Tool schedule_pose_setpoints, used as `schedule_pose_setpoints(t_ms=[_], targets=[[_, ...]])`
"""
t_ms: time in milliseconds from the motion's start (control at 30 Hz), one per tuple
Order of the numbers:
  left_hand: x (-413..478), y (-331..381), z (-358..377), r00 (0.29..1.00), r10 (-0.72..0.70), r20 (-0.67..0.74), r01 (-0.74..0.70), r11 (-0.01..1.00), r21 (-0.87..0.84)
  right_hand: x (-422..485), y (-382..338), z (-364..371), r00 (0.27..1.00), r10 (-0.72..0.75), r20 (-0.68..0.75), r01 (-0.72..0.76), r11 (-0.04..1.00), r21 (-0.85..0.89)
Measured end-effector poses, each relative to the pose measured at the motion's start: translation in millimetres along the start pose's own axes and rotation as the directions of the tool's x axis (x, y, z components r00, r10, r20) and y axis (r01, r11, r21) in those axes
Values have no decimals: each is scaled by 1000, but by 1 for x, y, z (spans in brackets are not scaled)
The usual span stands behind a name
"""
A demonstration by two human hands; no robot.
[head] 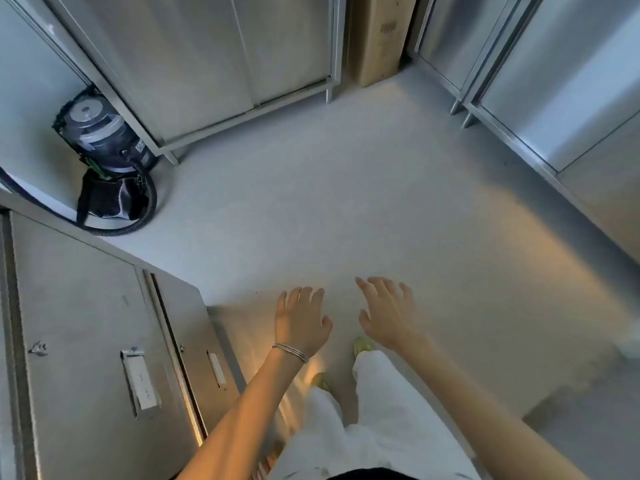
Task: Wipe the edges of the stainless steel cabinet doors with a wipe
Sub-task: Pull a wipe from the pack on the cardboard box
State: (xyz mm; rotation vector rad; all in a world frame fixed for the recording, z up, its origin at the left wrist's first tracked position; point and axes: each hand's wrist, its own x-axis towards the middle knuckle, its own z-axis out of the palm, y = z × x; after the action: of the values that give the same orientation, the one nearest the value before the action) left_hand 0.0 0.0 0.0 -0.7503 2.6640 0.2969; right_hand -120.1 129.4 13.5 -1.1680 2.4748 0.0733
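Steel cabinet doors [93, 341] sit near left, two panels with recessed handles, seam between them. No wipe visible to me. My left hand [300, 320] hovers right of the doors over the grey floor [346, 202], fingers spread, holding nothing, bracelet [290, 352] on wrist. Right hand [388, 310] just beside it, fingers splayed, also bare. More steel cabinets [214, 60] far and right. Vacuum [104, 147] far left; cardboard box [377, 36] far centre.

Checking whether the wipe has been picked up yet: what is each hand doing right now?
Left hand: open, fingers spread, holding nothing, bracelet on the wrist.
Right hand: open, fingers spread, holding nothing.
No wipe in view.
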Motion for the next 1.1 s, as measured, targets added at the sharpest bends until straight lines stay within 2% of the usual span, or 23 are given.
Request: schedule_pose_setpoints(t_ms=[333,667,1100], targets=[[94,77,-11,996,92,14,-92,995,-29,45,91,-8,998,56,23,-57,997,45],[209,170,-72,993,117,-32,-116,993,12,123,230,-77,999,47,-26,-45,998,52],[324,208,-105,991,133,5,-133,991,22,220,307,-109,992,128,19,-129,983,131]])
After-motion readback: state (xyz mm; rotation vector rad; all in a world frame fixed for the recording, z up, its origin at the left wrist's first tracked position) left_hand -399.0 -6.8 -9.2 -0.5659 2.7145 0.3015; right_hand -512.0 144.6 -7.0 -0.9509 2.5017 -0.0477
